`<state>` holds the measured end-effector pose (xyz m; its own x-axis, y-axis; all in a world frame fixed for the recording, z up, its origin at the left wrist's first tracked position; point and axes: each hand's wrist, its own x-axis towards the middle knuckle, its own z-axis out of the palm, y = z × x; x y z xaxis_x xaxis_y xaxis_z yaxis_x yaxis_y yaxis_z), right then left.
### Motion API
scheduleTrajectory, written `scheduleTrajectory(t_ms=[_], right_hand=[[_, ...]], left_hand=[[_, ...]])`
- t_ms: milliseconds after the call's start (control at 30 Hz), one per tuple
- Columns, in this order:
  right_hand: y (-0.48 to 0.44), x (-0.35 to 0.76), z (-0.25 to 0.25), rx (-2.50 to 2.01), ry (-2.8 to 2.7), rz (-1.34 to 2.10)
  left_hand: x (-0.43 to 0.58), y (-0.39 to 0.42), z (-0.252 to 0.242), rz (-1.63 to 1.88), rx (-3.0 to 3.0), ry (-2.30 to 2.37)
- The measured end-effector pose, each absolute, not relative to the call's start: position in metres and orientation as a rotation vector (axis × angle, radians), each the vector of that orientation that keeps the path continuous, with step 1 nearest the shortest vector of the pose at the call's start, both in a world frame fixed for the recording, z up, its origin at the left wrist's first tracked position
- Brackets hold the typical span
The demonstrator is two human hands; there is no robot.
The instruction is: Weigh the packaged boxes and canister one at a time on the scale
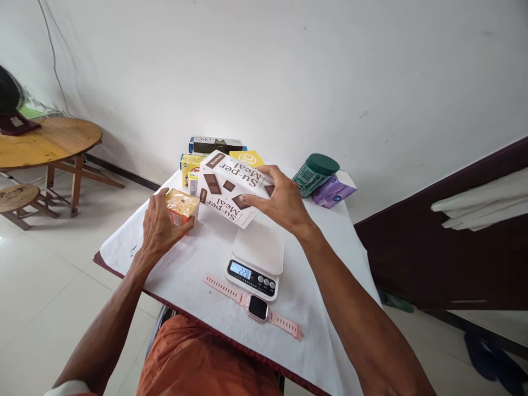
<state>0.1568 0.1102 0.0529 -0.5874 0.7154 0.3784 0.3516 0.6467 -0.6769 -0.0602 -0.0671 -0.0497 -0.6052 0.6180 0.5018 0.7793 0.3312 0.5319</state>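
Note:
My right hand is closed around one end of a white carton printed "Su-per Meal" with brown chocolate pieces on it. The carton is tilted, over the back of a white digital kitchen scale. Its lit display seems to read 228. At the left, my left hand has its fingers and thumb around a small orange and yellow box with a shiny top. In front of the scale lies a pink smartwatch, strap stretched out.
Behind the carton stand a dark, blue-edged box, a yellow box and a yellow-blue box. A green jar and a purple pack are at the back right. White cloth covers the table, against the wall.

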Motion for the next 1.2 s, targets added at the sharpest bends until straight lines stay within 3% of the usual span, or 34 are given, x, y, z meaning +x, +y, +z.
scheduleTrajectory(t_ms=[400, 700, 833, 1033, 1200], right_hand=[[0.138, 0.092, -0.013, -0.587, -2.359, 0.693], [0.131, 0.13, -0.006, -0.505, -2.323, 0.237], [0.162, 0.176, -0.009, -0.689, -2.246, 0.253], [0.244, 0.228, -0.024, -1.264, -1.869, 0.236], [0.298, 0.235, -0.014, -1.521, -1.754, 0.269]], left_hand=[[-0.05, -0.062, -0.057, -1.213, -1.293, -2.353], [-0.053, -0.053, -0.065, -1.257, -1.34, -2.327], [-0.044, -0.059, -0.053, -1.127, -1.38, -2.179], [-0.005, -0.053, -0.039, -1.114, -1.773, -1.449], [0.008, -0.04, -0.058, -1.177, -1.968, -1.469]])
